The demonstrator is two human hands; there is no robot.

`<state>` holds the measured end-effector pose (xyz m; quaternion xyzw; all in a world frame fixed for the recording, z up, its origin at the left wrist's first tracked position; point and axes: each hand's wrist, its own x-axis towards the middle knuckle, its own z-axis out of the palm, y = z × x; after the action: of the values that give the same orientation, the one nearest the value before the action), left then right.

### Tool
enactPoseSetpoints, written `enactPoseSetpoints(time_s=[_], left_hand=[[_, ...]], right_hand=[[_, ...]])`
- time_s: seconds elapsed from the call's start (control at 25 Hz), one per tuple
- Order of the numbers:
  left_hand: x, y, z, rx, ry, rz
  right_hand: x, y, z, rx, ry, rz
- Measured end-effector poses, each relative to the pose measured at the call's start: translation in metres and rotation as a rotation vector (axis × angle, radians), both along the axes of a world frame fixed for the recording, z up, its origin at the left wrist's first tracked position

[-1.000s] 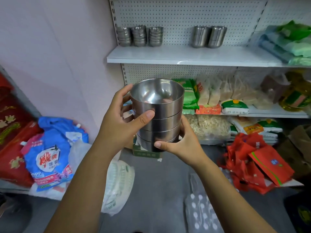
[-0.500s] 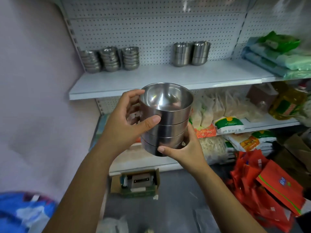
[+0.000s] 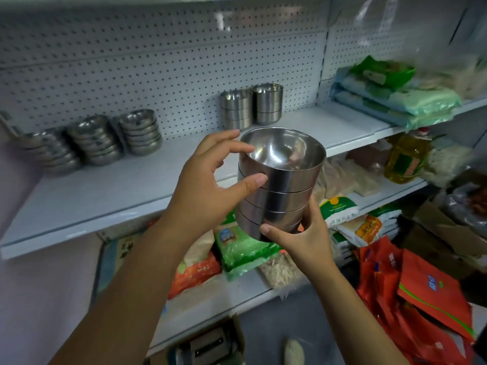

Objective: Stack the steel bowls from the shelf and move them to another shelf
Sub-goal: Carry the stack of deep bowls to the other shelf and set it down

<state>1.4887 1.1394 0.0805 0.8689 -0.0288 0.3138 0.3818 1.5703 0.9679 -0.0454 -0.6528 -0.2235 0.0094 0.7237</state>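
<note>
The stack of steel bowls (image 3: pixel 279 185) is being held upright in the air, just in front of the white shelf (image 3: pixel 105 191). The left hand (image 3: pixel 203 191) is gripping its upper side with fingers (image 3: pixel 229 148) curled onto the top rim, while the right hand (image 3: pixel 303 233) is clamping round the bottom bowl. Other bowl stacks (image 3: pixel 139 133) are sitting at the back of that shelf.

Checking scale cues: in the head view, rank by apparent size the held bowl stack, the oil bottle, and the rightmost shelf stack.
1. held bowl stack, though nearness to the camera inflates it
2. oil bottle
3. rightmost shelf stack
</note>
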Motion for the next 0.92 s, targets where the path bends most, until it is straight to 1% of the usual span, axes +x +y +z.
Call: enactPoseSetpoints(time_s=[0.2, 0.48, 0.6, 0.72, 0.92], left_hand=[[0.11, 0.022, 0.007, 0.244, -0.086, -0.024], [0.285, 0.04, 0.02, 0.303, -0.08, -0.04], [0.356, 0.043, 0.018, 0.341, -0.059, -0.038], [0.421, 0.048, 0.006, 0.391, -0.007, -0.044], [0.489, 0.06, -0.009, 0.588, 0.082, -0.046]], right_hand=[[0.095, 0.015, 0.008, 0.02, -0.046, -0.076], [0.267, 0.023, 0.028, -0.061, -0.097, -0.126], [0.337, 0.022, 0.03, -0.127, -0.106, -0.149], [0.396, 0.024, 0.018, -0.18, -0.079, -0.163], [0.459, 0.03, 0.0, -0.264, -0.037, -0.172]])
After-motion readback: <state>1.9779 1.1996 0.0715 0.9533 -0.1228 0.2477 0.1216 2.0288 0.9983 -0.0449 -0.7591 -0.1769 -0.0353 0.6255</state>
